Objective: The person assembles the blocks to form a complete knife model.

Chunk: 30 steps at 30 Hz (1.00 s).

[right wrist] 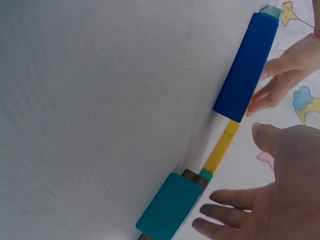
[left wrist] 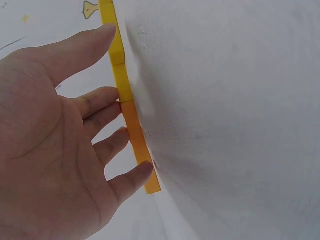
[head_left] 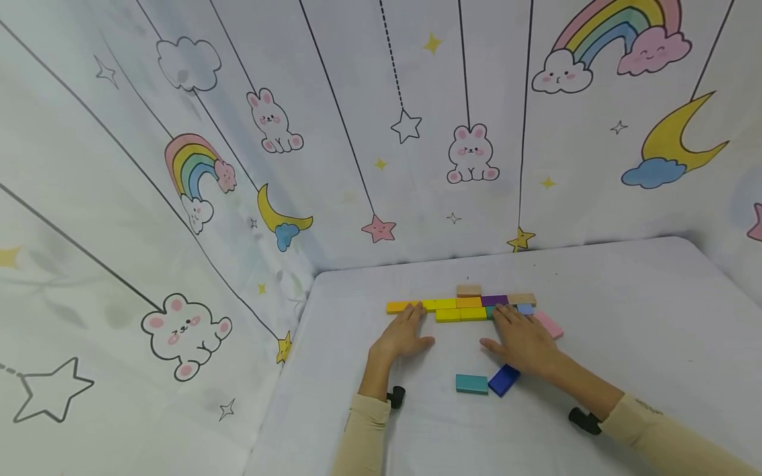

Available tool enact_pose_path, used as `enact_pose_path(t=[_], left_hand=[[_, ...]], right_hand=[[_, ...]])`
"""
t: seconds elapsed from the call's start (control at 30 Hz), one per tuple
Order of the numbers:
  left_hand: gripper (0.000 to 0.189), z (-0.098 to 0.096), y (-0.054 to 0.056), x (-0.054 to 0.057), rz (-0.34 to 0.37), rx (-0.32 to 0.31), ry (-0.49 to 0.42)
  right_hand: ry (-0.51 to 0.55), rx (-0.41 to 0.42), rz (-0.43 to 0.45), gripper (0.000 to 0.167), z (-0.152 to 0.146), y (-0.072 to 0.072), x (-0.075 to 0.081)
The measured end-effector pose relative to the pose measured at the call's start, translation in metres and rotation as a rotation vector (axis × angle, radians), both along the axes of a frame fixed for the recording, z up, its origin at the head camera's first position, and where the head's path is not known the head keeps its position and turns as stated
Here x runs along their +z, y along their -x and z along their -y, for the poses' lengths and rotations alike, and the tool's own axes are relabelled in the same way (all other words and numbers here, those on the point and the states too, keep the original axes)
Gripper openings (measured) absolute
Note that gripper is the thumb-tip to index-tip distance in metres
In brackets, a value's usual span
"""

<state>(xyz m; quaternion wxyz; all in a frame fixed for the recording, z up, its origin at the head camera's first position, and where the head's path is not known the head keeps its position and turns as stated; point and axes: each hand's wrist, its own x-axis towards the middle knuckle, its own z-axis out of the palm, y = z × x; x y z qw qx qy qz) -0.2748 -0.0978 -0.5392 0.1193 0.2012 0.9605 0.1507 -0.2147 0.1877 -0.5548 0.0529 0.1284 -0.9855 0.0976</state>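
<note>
A row of coloured wooden blocks lies across the white table. My left hand (head_left: pixel 400 337) rests its fingertips along the row's left end, at an orange block (left wrist: pixel 137 145) and a yellow block (left wrist: pixel 124 85) beside it. Fingers extended and spread, my right hand (head_left: pixel 526 342) reaches over the row's right part, beside a purple block (head_left: pixel 494 300) and a light blue block (head_left: pixel 525 309). It partly covers a green block (head_left: pixel 490 312). Two more yellow blocks (head_left: pixel 461 315) lie in a front row between the hands. Neither hand grips a block.
Nearer the person lie a teal block (head_left: pixel 471 384) and a dark blue block (head_left: pixel 504 380). A pink block (head_left: pixel 548 324) lies slanted right of the row. Natural wood blocks (head_left: pixel 468 291) sit behind it. A patterned cloth wall (head_left: pixel 345 165) rises behind the table.
</note>
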Motion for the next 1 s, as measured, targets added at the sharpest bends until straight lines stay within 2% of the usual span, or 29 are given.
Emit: enact_pose_path(t=[0.2, 0.43, 0.7, 1.0], left_hand=[[0.073, 0.000, -0.002, 0.002, 0.002, -0.001, -0.001], [0.073, 0.000, -0.001, 0.002, 0.000, 0.000, -0.007], [0.074, 0.001, 0.000, -0.003, -0.010, -0.002, -0.014], [0.074, 0.001, -0.001, -0.001, -0.003, -0.004, -0.003]], right_hand=[[0.044, -0.074, 0.020, 0.084, -0.008, 0.000, 0.001], [0.037, -0.120, -0.015, 0.083, -0.022, -0.004, 0.005], [0.031, -0.121, -0.027, 0.082, -0.032, -0.008, 0.004], [0.018, -0.101, -0.038, 0.082, -0.034, -0.010, 0.000]])
